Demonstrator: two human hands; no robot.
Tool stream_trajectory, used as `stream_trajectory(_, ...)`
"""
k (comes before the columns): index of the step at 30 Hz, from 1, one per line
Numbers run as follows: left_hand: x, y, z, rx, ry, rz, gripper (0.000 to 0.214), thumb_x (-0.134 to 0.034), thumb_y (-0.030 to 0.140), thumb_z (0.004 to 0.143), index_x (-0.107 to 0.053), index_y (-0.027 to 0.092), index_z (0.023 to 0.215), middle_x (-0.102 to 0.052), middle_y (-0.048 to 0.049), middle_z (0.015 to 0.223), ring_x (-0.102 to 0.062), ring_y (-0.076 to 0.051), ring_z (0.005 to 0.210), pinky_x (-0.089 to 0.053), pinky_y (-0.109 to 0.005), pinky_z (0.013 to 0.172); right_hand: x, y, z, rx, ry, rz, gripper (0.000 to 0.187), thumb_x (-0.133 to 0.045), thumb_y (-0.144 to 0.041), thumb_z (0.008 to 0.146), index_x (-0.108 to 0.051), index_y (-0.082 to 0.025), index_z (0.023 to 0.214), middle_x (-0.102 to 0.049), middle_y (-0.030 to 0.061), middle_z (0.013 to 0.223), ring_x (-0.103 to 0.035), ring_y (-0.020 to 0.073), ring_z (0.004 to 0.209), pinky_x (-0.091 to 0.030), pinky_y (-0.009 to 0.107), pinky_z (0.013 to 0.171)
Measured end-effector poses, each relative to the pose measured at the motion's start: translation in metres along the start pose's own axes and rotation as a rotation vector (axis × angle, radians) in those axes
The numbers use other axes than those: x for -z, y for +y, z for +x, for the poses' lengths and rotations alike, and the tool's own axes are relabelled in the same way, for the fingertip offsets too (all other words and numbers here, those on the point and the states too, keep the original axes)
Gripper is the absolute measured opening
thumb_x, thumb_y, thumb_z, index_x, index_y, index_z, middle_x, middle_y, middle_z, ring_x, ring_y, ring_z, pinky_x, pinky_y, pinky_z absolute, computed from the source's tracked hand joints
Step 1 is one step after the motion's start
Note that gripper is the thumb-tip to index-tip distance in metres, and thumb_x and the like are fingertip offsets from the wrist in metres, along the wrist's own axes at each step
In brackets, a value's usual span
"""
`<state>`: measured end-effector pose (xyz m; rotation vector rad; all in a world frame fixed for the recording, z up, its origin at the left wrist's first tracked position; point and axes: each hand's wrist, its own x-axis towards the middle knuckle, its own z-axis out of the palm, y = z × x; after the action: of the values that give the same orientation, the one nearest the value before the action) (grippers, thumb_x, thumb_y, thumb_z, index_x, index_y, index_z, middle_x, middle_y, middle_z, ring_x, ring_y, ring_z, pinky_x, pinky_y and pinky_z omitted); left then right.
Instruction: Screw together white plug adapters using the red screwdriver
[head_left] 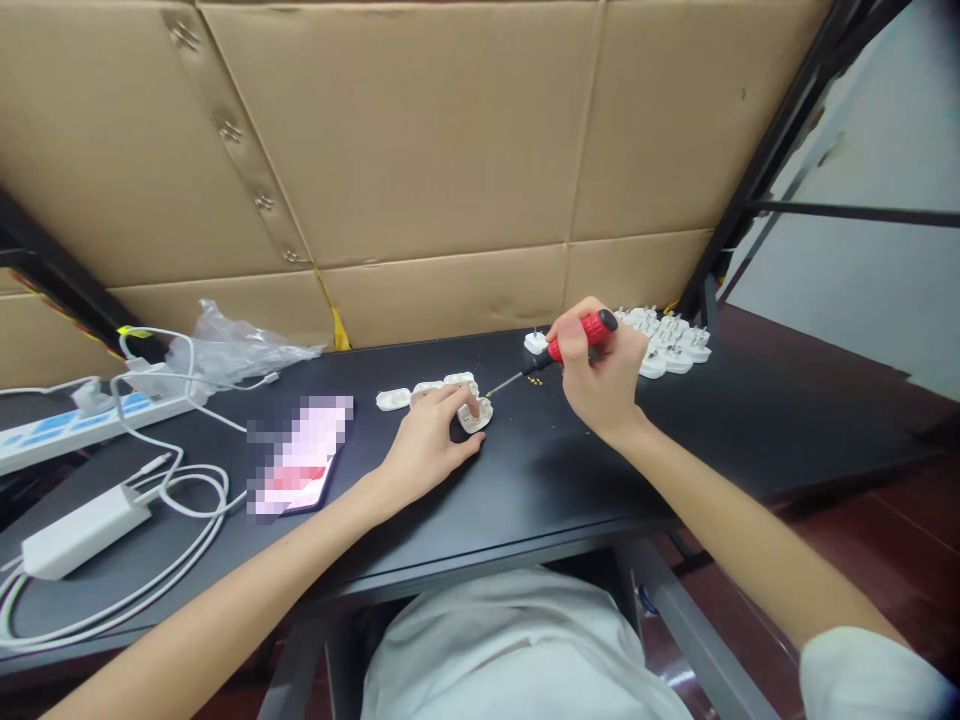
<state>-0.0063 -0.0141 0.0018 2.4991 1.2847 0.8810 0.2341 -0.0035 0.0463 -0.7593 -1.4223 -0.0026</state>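
Note:
My left hand rests on the black table and pinches a small white plug part between thumb and fingers. My right hand grips a screwdriver with a red and black handle, its thin shaft slanting down-left with the tip just above the plug part. Two more white plug pieces lie just left of my left hand. A few tiny brass screws sit on the table below the screwdriver shaft.
A pile of white plugs lies behind my right hand near a black frame post. A phone lies left of my left hand. Farther left are a white charger with coiled cable, a power strip and a clear plastic bag. Cardboard backs the table.

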Motion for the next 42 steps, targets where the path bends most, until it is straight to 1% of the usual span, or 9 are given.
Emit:
stream_trajectory(3, -0.001, 0.0, 0.0, -0.005, 0.014, -0.025, 0.021, -0.077, 0.019, 0.088, -0.064, 0.026, 0.103, -0.079, -0.0049, 0.116, -0.071, -0.031, 0.107, -0.052, -0.047, 0.099, 0.0, -0.001, 0.0, -0.015, -0.019, 0.024, 0.049, -0.058, -0.057, 0.111, -0.059, -0.025, 0.075, -0.062, -0.0035, 0.063, -0.051, 0.0121, 0.051, -0.041, 0.032, 0.056)
stream_trajectory(6, -0.003, 0.0, 0.0, 0.002, 0.023, -0.047, 0.023, -0.075, 0.017, 0.087, -0.064, 0.027, 0.105, -0.079, -0.0037, 0.115, -0.071, -0.028, 0.1, -0.053, -0.043, 0.092, -0.001, -0.001, -0.001, -0.011, -0.039, 0.037, 0.05, -0.057, -0.057, 0.111, -0.058, -0.025, 0.073, -0.061, -0.0031, 0.063, -0.051, 0.0124, 0.052, -0.04, 0.032, 0.056)
stream_trajectory(12, -0.005, 0.003, 0.001, 0.019, 0.056, -0.08, 0.028, -0.077, 0.017, 0.083, -0.062, 0.027, 0.104, -0.077, 0.0002, 0.1, -0.069, -0.024, 0.083, -0.052, -0.04, 0.082, -0.002, 0.0, -0.004, 0.033, -0.095, 0.031, 0.046, -0.06, -0.052, 0.109, -0.058, -0.025, 0.072, -0.061, -0.002, 0.062, -0.054, 0.0135, 0.056, -0.042, 0.03, 0.057)
stream_trajectory(20, -0.009, 0.006, 0.0, 0.056, 0.081, -0.15, 0.03, -0.077, 0.015, 0.082, -0.059, 0.027, 0.103, -0.077, 0.0006, 0.101, -0.07, -0.023, 0.086, -0.053, -0.038, 0.08, -0.007, -0.004, -0.007, 0.123, -0.117, 0.019, 0.039, -0.065, -0.04, 0.105, -0.056, -0.024, 0.071, -0.061, -0.0044, 0.059, -0.053, 0.011, 0.051, -0.043, 0.026, 0.055)
stream_trajectory(24, -0.01, 0.008, 0.0, 0.031, 0.117, -0.155, 0.028, -0.075, 0.016, 0.085, -0.058, 0.027, 0.104, -0.08, -0.0006, 0.107, -0.071, -0.024, 0.09, -0.053, -0.038, 0.082, -0.007, -0.004, -0.006, 0.152, -0.113, 0.016, 0.037, -0.066, -0.036, 0.105, -0.057, -0.024, 0.072, -0.06, -0.0047, 0.059, -0.053, 0.0104, 0.051, -0.043, 0.025, 0.054)
stream_trajectory(27, -0.009, 0.012, 0.001, 0.029, 0.114, -0.176, 0.032, -0.075, 0.015, 0.087, -0.054, 0.028, 0.107, -0.082, 0.0, 0.108, -0.073, -0.023, 0.091, -0.054, -0.038, 0.084, -0.007, -0.004, -0.007, 0.163, -0.107, 0.006, 0.036, -0.066, -0.035, 0.105, -0.057, -0.024, 0.072, -0.061, -0.0048, 0.059, -0.053, 0.0101, 0.05, -0.043, 0.025, 0.054)
stream_trajectory(30, -0.008, 0.016, 0.001, 0.076, 0.097, -0.186, 0.037, -0.076, 0.017, 0.087, -0.05, 0.028, 0.11, -0.084, 0.0005, 0.108, -0.074, -0.023, 0.09, -0.053, -0.037, 0.083, -0.008, -0.004, -0.007, 0.183, -0.104, 0.003, 0.035, -0.066, -0.034, 0.105, -0.058, -0.023, 0.072, -0.061, -0.0052, 0.058, -0.053, 0.0094, 0.05, -0.043, 0.024, 0.054)
stream_trajectory(35, -0.008, 0.017, 0.001, 0.095, 0.086, -0.2, 0.039, -0.077, 0.017, 0.087, -0.051, 0.029, 0.112, -0.085, 0.0004, 0.112, -0.076, -0.024, 0.092, -0.053, -0.038, 0.086, -0.009, -0.003, -0.007, 0.221, -0.106, 0.015, 0.035, -0.066, -0.033, 0.106, -0.058, -0.024, 0.074, -0.06, -0.0058, 0.058, -0.051, 0.009, 0.049, -0.042, 0.023, 0.053)
stream_trajectory(42, -0.009, 0.019, 0.0, 0.105, 0.087, -0.193, 0.041, -0.079, 0.017, 0.085, -0.053, 0.028, 0.115, -0.085, 0.0009, 0.108, -0.077, -0.024, 0.087, -0.055, -0.04, 0.087, -0.009, -0.004, -0.008, 0.223, -0.12, -0.001, 0.036, -0.066, -0.034, 0.106, -0.056, -0.024, 0.073, -0.058, -0.0059, 0.058, -0.048, 0.0089, 0.049, -0.041, 0.023, 0.053)
